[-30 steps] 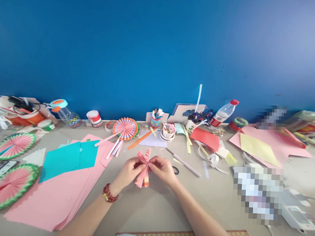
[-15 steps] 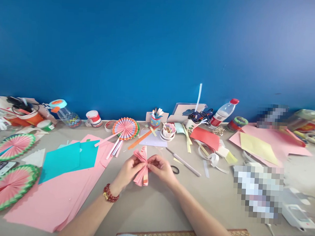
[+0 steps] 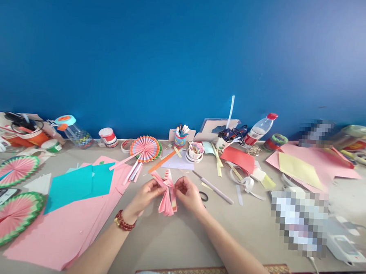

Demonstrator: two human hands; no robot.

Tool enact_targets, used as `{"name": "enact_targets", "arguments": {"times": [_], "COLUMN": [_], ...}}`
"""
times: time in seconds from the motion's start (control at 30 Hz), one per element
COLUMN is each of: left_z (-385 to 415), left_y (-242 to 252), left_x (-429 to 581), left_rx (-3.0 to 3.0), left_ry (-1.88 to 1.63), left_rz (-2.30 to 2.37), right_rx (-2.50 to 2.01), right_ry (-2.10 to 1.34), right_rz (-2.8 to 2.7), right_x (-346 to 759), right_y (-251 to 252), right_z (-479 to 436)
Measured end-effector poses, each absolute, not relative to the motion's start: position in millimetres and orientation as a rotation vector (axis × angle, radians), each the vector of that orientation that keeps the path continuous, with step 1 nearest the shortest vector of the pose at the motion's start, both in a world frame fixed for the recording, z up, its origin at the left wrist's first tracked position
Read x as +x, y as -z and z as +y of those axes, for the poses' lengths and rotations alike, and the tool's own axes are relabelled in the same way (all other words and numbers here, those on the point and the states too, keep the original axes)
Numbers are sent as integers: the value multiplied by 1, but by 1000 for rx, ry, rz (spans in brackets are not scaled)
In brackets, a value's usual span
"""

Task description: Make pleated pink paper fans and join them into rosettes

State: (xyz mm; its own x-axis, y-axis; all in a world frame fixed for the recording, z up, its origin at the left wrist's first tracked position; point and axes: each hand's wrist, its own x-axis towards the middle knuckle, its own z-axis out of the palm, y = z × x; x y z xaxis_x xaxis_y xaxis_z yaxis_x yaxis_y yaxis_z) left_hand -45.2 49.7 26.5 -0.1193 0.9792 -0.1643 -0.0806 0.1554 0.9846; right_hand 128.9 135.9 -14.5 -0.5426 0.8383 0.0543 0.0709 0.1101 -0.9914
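Between my hands is a pleated pink paper fan, gathered at its middle, with its folds spreading toward me and away from me. My left hand pinches the fan's left side between thumb and fingers. On the other side my right hand has its fingers closed on the right edge of the folds. Just right of that hand lies a black ring, maybe a scissor handle, partly hidden. A pale craft knife or pen-like tool rests on the desk beyond it.
Pink sheets and teal paper cover the left, beside green-edged paper fans. An orange-striped fan lies behind my hands. Further right are a bottle, white tape, red paper and a power strip.
The pink fan has opened out at the middle, with a pleated end now angled to the upper left. My left hand has shifted slightly left and my hands are a little further apart.
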Motion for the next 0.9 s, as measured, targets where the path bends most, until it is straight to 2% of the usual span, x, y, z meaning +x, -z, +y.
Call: {"name": "enact_targets", "arguments": {"times": [0.27,0.43,0.7,0.9], "left_z": [48,43,47,46], "left_y": [-19,-28,-37,-44], "left_x": [-34,-33,-39,-43], "left_rx": [1428,1830,1787,1798], "left_ry": [-1357,-1192,-1052,-968], "left_rz": [1472,1592,1592,1564], "right_rx": [-894,-888,-834,-745], "right_ry": [-1588,-1631,-1568,-1391], "right_rz": [-1665,-1644,-1814,-2080], "right_x": [127,126,131,135], "right_y": [18,18,11,-6], "right_z": [135,135,136,134]}}
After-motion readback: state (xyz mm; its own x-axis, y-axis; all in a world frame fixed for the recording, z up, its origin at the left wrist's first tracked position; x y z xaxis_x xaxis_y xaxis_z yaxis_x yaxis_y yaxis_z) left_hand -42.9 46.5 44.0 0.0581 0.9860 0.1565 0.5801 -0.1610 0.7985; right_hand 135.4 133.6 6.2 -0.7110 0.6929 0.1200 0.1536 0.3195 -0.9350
